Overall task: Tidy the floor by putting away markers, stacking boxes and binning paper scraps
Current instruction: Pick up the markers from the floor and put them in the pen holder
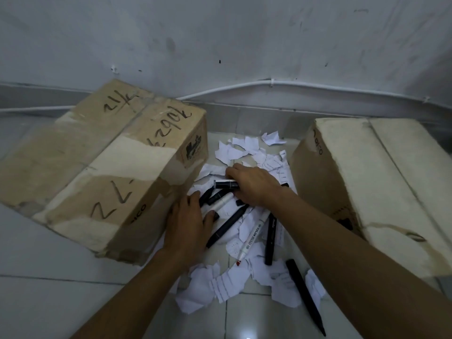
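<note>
Pale grey wall (220, 33) here, pretty scuffed: smudges, a few small black specks, and a chipped spot (113, 69) over on the left. A darker grey skirting (29, 94) runs along the bottom, and a white cable (342, 88) is strung along it, held by a clip (271, 82) and dipping down toward the middle. The floor (36, 302) is big glossy whitish tiles with thin dark grout lines. Light's dim and flat — just one small bright glint (248, 337) on a near tile.
</note>
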